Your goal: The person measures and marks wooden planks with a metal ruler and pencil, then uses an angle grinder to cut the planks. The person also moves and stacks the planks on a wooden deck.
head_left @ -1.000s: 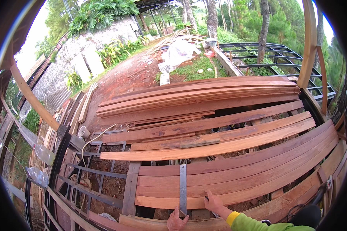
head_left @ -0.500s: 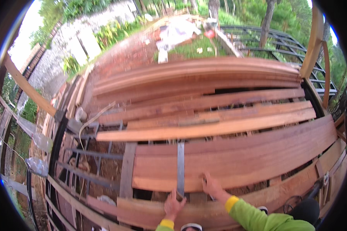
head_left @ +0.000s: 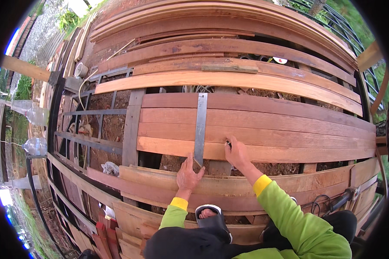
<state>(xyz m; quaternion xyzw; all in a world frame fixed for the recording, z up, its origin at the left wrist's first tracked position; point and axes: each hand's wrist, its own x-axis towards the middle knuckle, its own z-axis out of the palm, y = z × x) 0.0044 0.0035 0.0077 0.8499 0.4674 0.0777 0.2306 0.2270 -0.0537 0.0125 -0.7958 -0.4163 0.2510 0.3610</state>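
Note:
A steel try square [head_left: 200,125] lies across several reddish-brown planks [head_left: 268,125] set side by side, its blade pointing away from me. My left hand [head_left: 189,176] is at the near end of the square, with thumb and fingers around its short stock by the edge of the closest, lighter plank [head_left: 255,152]. To the right of the blade, my right hand [head_left: 237,153] is closed over that same plank, fingertips pinched. A small dark thing shows at those fingertips, too little of it to name.
Beyond lie loose boards [head_left: 229,80], a short wood offcut [head_left: 230,68] and a long plank stack [head_left: 220,26]. An open metal frame [head_left: 93,112] over soil is at left. A power tool [head_left: 339,200] rests at lower right. My sandalled foot [head_left: 214,220] is between boards.
My view has tilted down, bringing my legs and sandal into sight. Both hands remain near the square and the closest plank.

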